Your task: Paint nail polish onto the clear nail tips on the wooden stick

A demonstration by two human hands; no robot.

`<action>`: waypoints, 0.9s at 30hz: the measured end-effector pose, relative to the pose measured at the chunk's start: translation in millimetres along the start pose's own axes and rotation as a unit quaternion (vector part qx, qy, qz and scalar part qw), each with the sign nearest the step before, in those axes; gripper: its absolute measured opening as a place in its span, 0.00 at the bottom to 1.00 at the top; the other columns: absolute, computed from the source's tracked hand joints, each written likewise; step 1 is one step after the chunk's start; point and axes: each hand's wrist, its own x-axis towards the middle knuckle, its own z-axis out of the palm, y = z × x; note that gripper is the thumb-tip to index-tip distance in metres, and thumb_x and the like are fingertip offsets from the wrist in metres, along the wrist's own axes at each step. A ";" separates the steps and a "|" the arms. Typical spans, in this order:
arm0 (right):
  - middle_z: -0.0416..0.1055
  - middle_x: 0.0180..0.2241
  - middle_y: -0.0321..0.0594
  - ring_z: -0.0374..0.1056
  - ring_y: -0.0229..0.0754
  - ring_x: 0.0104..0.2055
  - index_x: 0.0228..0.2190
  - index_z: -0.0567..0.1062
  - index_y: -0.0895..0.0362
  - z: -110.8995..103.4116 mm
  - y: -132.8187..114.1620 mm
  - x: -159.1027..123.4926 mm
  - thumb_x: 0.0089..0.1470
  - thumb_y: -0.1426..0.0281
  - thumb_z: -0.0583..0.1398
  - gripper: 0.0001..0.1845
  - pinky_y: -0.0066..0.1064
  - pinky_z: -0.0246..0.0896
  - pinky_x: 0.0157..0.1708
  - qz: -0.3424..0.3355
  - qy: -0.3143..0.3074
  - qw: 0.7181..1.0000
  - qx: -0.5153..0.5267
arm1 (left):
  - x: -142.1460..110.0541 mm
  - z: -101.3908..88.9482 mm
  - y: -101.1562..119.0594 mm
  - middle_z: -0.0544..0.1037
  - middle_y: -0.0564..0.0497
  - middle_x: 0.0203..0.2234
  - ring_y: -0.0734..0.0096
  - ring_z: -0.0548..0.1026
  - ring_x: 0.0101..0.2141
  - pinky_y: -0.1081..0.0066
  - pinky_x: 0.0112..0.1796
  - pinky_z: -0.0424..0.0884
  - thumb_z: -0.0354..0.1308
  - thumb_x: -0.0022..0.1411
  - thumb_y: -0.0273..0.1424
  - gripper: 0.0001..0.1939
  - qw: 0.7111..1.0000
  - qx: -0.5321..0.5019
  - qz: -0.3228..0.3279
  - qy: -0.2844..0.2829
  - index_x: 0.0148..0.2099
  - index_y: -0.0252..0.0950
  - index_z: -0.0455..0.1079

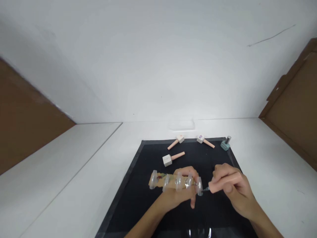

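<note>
My left hand (178,198) is closed around a tan strip (159,181) that carries several clear false nails (178,181) in a row. Its fingers wrap behind and under the strip's right part. In my right hand (237,191), a nail polish brush (221,183) with a peach handle is pinched and points left. The dark brush tip meets the lower part of the rightmost false nail (199,186), or lies right beside it. Both hands are above the black mat (138,205).
Three white nail polish bottles (167,160) with peach caps lie on the mat's far half. A teal bottle (225,145) with a grey cap is at its far right corner. Behind the mat sits a clear tray (182,125) by the white wall. Brown cardboard (294,105) flanks both sides.
</note>
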 end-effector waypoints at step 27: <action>0.76 0.23 0.40 0.69 0.37 0.23 0.28 0.81 0.54 -1.6 -1.1 1.4 0.64 0.59 0.54 0.21 0.26 0.64 0.20 -0.006 -0.001 1.000 -0.028 | 2.1 -0.6 -3.2 0.68 0.58 0.15 0.83 0.66 0.12 0.82 0.13 0.65 0.72 0.43 0.40 0.21 1.000 -0.002 -0.004 0.000 0.25 0.32 0.65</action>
